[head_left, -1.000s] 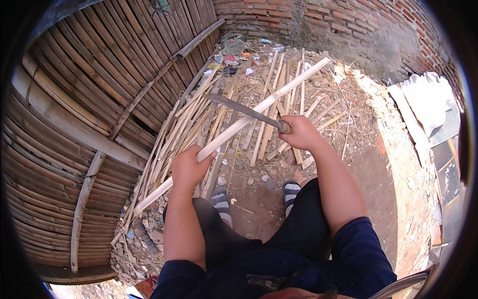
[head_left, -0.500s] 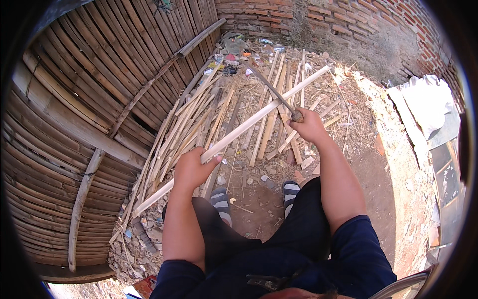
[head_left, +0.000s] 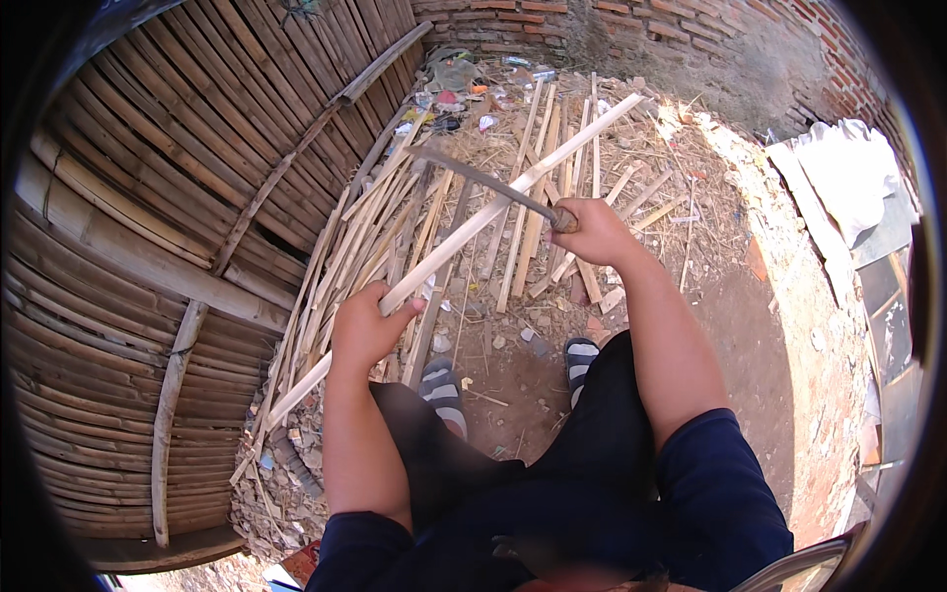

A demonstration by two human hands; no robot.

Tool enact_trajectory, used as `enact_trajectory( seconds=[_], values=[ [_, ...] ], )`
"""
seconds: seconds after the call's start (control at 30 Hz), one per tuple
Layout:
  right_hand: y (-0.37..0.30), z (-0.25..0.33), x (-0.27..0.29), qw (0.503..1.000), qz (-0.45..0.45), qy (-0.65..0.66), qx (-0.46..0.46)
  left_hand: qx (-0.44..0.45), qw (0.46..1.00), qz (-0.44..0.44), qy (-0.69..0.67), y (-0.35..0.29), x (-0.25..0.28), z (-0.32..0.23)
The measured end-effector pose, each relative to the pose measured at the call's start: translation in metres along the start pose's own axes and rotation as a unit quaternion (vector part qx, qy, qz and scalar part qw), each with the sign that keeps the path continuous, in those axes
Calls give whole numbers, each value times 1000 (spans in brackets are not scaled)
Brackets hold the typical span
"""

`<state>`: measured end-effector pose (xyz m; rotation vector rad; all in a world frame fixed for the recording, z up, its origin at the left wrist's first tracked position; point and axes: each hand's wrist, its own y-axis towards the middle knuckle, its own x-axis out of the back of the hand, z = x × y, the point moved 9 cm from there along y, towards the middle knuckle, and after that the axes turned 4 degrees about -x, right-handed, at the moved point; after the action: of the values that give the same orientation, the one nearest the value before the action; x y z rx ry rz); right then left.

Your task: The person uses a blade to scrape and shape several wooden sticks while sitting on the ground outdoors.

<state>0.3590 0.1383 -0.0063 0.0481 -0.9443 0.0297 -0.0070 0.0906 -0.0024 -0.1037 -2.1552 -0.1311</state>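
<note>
Across the front of my body slants a long pale wooden strip [head_left: 457, 241], its far end up to the right and its near end low on the left. My left hand [head_left: 367, 331] is closed around the strip's lower part, thumb along its edge. In my right hand [head_left: 594, 233] is the handle of a machete [head_left: 481, 178] with a long dark blade. That blade lies across the strip a little past its middle and points up to the left. Its tip is slightly blurred.
A bamboo wall [head_left: 187, 148] rises on the left and a brick wall [head_left: 681, 44] at the back. Loose wooden strips [head_left: 395, 212] are heaped over rubble, straw and litter. My feet in striped socks and sandals [head_left: 442, 387] stand below. A white sack [head_left: 846, 183] lies at right.
The machete has swung so its tip points further left, and its crossing point on the strip has slid nearer to me. My right hand has shifted slightly left and up.
</note>
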Motion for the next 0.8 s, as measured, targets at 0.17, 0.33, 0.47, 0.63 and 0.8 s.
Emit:
enact_trajectory(
  seconds=[0.17,0.33,0.47,0.63,0.8],
  values=[
    [-10,-111,50,935,-189,229,-194,12,1000,-10,-16,-2,6,0],
    [-30,-124,70,840,-259,433,-198,9,999,-16,-48,9,-9,10],
    [-45,-107,85,810,-292,481,-165,-68,993,-63,-75,25,-11,2],
    [-67,-100,105,809,-292,486,-154,-111,989,-87,-49,64,-3,-56],
    [-77,-112,115,811,-310,474,-149,-104,992,-68,-30,143,-8,-141]
  ],
)
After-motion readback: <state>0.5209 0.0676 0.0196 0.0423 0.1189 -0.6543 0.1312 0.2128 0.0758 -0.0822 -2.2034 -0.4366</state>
